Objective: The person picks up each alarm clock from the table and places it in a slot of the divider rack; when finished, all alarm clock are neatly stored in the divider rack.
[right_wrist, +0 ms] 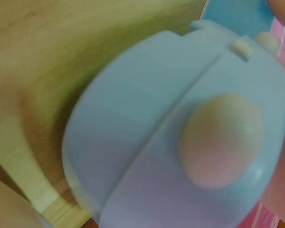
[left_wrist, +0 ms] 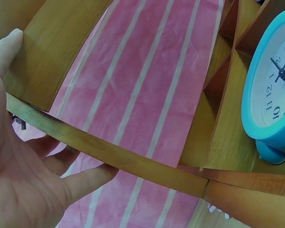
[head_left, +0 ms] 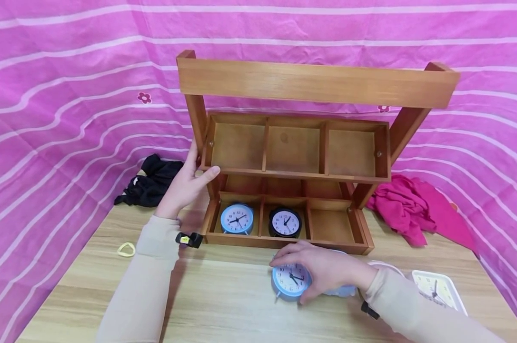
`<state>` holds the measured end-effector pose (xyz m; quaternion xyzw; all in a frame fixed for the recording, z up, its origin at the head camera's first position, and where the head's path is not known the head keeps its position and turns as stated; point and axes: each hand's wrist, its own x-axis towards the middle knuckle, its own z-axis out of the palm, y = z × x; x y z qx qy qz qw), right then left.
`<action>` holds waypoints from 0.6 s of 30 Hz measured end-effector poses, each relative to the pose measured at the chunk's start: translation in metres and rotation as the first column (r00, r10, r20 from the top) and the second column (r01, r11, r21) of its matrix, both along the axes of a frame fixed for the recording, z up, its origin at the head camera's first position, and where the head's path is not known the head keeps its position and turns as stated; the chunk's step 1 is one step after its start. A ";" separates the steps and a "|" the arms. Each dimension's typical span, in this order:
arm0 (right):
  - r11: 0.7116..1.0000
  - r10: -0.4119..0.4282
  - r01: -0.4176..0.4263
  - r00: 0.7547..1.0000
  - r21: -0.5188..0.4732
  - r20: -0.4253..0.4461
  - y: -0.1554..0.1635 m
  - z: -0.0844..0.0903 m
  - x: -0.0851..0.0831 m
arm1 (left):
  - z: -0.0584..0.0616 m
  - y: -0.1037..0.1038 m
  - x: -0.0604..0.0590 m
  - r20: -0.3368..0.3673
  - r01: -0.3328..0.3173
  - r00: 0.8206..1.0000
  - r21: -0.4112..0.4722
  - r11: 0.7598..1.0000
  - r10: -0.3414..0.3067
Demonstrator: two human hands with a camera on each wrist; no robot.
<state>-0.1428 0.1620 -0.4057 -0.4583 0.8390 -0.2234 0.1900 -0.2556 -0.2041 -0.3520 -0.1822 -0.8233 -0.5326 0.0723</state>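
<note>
My left hand (head_left: 185, 183) grips the left side of a two-tier wooden display rack (head_left: 314, 83), thumb over the upper tray's front edge. In the left wrist view, its fingers lie along the rack's upright (left_wrist: 128, 154). My right hand (head_left: 323, 267) holds a blue alarm clock (head_left: 290, 278) by its rim, face up, just in front of the rack. The lower tray has another blue alarm clock (head_left: 237, 219) in its left compartment and a black alarm clock (head_left: 285, 223) in the middle one. Beneath my right wrist sits a pale blue rounded object (right_wrist: 133, 118) with a cream knob.
A white square clock (head_left: 440, 290) lies at the right, partly behind my right forearm. Black cloth (head_left: 153, 181) is heaped left of the rack, magenta cloth (head_left: 412, 207) right of it. A yellow band (head_left: 126, 249) lies on the wooden table (head_left: 224, 300). Pink striped fabric (head_left: 91, 95) surrounds the table.
</note>
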 end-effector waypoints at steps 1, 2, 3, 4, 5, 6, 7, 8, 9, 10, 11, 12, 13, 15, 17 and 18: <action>1.000 -0.005 0.005 1.000 0.002 -0.001 0.000 0.000 0.000 | 0.000 0.000 0.000 0.004 -0.001 1.000 0.000 1.000 0.001; 1.000 -0.008 0.008 1.000 0.003 -0.004 0.000 -0.001 0.001 | 0.000 0.000 0.000 0.007 0.000 1.000 0.003 1.000 0.000; 1.000 -0.011 0.011 1.000 0.003 -0.009 -0.001 -0.001 0.001 | 0.001 0.001 0.000 0.009 -0.001 1.000 0.005 1.000 0.001; 1.000 -0.012 0.012 1.000 0.002 -0.014 -0.001 -0.001 0.001 | 0.002 0.001 0.001 0.012 -0.001 1.000 0.007 1.000 0.001; 1.000 -0.012 0.012 1.000 0.000 -0.018 -0.001 -0.002 0.001 | 0.003 0.002 0.002 0.016 0.000 1.000 0.009 1.000 0.000; 1.000 -0.011 0.011 1.000 -0.003 -0.023 -0.002 -0.002 0.001 | 0.006 0.003 0.005 0.019 0.001 1.000 0.012 1.000 -0.002; 1.000 -0.010 0.010 1.000 -0.005 -0.027 -0.002 -0.002 0.001 | 0.009 0.004 0.008 0.023 0.003 1.000 0.013 1.000 -0.003; 1.000 -0.009 0.009 0.999 -0.006 -0.032 -0.002 -0.002 0.001 | 0.012 0.005 0.011 0.028 0.004 1.000 0.015 1.000 -0.004; 1.000 -0.008 0.007 0.999 -0.007 -0.036 -0.002 -0.002 0.001 | 0.015 0.007 0.015 0.034 0.004 0.999 0.015 1.000 -0.005; 1.000 -0.008 0.008 0.999 -0.006 -0.038 -0.002 -0.002 0.002 | 0.018 0.008 0.018 0.039 0.004 0.999 0.015 1.000 -0.005; 1.000 -0.008 0.008 0.999 -0.006 -0.039 -0.002 -0.002 0.002 | 0.021 0.009 0.020 0.042 0.006 0.999 0.015 1.000 -0.007; 1.000 -0.011 0.011 0.999 -0.005 -0.041 -0.002 -0.001 0.002 | 0.023 0.010 0.022 0.044 0.008 0.999 0.016 1.000 -0.008; 1.000 -0.013 0.012 0.999 -0.006 -0.044 -0.002 -0.001 0.002 | 0.023 0.010 0.023 0.046 0.010 0.999 0.017 1.000 -0.011; 1.000 -0.017 0.017 0.999 -0.008 -0.046 -0.001 0.000 0.003 | 0.025 0.011 0.024 0.047 0.009 0.999 0.016 1.000 -0.010; 1.000 -0.021 0.020 0.999 -0.016 -0.050 0.000 0.001 0.003 | 0.026 0.011 0.024 0.046 0.009 0.999 0.015 1.000 -0.010; 1.000 -0.021 0.020 0.998 -0.023 -0.054 0.001 0.001 0.004 | 0.027 0.011 0.024 0.045 0.008 0.999 0.014 1.000 -0.008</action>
